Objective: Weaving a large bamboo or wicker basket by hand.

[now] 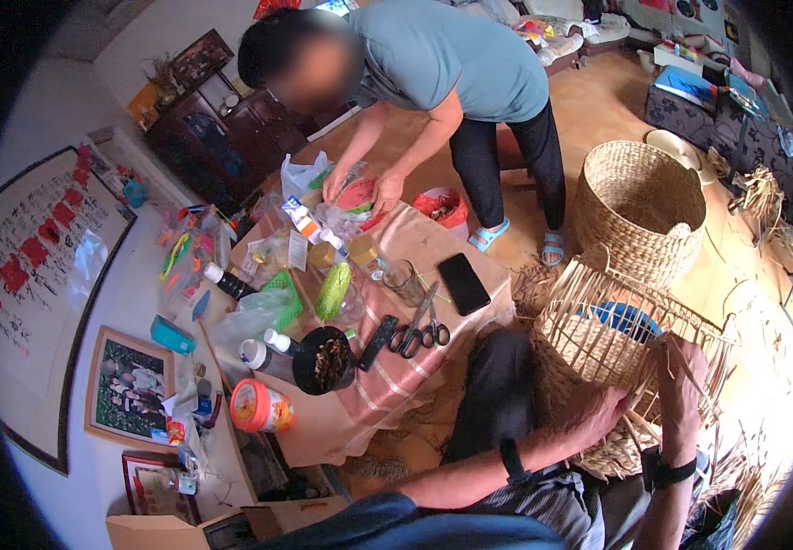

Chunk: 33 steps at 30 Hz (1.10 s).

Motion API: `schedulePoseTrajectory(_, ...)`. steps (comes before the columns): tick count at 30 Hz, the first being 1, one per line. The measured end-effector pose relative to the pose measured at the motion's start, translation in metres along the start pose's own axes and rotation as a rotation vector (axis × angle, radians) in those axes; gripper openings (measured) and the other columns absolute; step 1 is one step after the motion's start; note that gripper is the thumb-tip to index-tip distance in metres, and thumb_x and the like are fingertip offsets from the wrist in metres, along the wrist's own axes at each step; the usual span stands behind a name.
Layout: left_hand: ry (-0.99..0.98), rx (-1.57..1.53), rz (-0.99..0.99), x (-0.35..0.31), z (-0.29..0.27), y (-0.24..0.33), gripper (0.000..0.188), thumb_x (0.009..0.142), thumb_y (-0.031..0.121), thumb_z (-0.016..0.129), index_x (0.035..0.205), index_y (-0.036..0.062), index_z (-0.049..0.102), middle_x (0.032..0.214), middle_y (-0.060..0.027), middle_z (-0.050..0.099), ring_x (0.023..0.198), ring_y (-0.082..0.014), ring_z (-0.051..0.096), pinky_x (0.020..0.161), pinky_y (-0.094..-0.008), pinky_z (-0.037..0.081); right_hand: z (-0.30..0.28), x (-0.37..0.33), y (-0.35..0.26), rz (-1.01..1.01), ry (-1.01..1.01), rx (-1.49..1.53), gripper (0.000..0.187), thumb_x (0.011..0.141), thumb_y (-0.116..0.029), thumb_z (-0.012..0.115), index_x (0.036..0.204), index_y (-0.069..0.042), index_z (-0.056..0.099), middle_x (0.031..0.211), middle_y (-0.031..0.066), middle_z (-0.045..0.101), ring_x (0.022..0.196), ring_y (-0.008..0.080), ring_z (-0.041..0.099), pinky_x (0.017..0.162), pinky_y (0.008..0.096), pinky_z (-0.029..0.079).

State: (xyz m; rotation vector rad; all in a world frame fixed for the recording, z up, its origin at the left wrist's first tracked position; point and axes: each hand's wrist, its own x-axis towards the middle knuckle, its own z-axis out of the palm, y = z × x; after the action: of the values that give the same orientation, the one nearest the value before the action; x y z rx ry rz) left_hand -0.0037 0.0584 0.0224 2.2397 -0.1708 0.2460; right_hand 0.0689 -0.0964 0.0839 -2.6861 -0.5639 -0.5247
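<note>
A partly woven straw basket lies tilted in front of me on the right, with open upright strands along its upper side and something blue showing inside. My right hand is at its right side, fingers bent and closed on the straw strands. My left hand reaches to the basket's lower right part, close to my right hand; its fingers are hidden among the straw. Loose straw ends stick out beside my right hand.
A finished-looking tall basket stands on the floor beyond. Left is a cluttered table with scissors, a phone, a cucumber and jars. Across it a person in grey-blue bends over a red bowl. Loose straw lies far right.
</note>
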Motion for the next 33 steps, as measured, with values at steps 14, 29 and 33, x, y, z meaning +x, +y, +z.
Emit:
schedulePoseTrajectory(14, -0.047, 0.063, 0.007, 0.007, -0.015, 0.007, 0.035, 0.1, 0.032, 0.061, 0.078, 0.0059, 0.068, 0.066, -0.0219, 0.065, 0.064, -0.0417, 0.068, 0.058, -0.0504, 0.052, -0.03, -0.02, -0.006, 0.228, -0.041, 0.494, 0.019, 0.094, -0.009, 0.068, 0.112, -0.003, 0.064, 0.094, 0.0207, 0.073, 0.083, 0.0369, 0.073, 0.067, 0.0396, 0.057)
schedulePoseTrajectory(29, -0.111, 0.114, 0.014, 0.011, -0.023, 0.009, 0.032, 0.104, 0.031, 0.056, 0.09, 0.0054, 0.068, 0.069, -0.0235, 0.066, 0.065, -0.0422, 0.068, 0.056, -0.0519, 0.052, -0.006, -0.006, -0.026, 0.234, -0.031, 0.332, 0.016, 0.083, -0.014, 0.073, 0.09, -0.004, 0.063, 0.085, 0.0176, 0.069, 0.079, 0.0396, 0.068, 0.068, 0.0462, 0.052)
schedulePoseTrajectory(33, -0.088, 0.063, 0.08, 0.012, -0.027, 0.013, 0.027, 0.104, 0.026, 0.055, 0.094, 0.0045, 0.069, 0.07, -0.0225, 0.067, 0.066, -0.0411, 0.069, 0.056, -0.0516, 0.052, -0.001, -0.01, -0.035, 0.277, 0.082, 0.273, 0.015, 0.082, -0.012, 0.073, 0.09, -0.006, 0.061, 0.081, 0.0151, 0.067, 0.076, 0.0384, 0.068, 0.063, 0.0453, 0.052)
